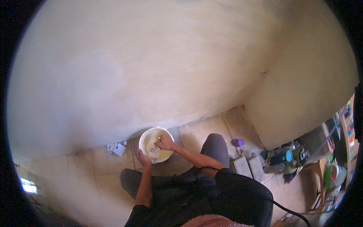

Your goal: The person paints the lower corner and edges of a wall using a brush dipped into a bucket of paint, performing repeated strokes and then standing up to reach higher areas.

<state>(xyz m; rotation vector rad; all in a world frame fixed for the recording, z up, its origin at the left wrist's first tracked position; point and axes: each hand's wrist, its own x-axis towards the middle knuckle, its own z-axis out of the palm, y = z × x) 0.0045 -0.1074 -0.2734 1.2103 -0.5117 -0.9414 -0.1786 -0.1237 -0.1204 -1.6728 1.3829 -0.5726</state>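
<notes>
A white plastic bucket (142, 153) stands on the tiled floor between my knees, close to the wall. Creamy pale paint or similar liquid covers its inside. My left hand (145, 159) grips the near left side of the bucket at the rim. Over the bucket's opening, my right hand (166, 142) holds a yellow-handled tool (158, 139). Its pale, coated head points down into the bucket; whether it is a brush or a scraper is too blurred to tell.
The pale wall (170, 71) rises just beyond the bucket and meets another wall (297, 93) at right. Paper scraps (116, 149) lie left of the bucket. A purple cap (239, 142), pale blocks (242, 167) and bottles (279, 157) sit at right. A black cable (292, 211) trails behind me.
</notes>
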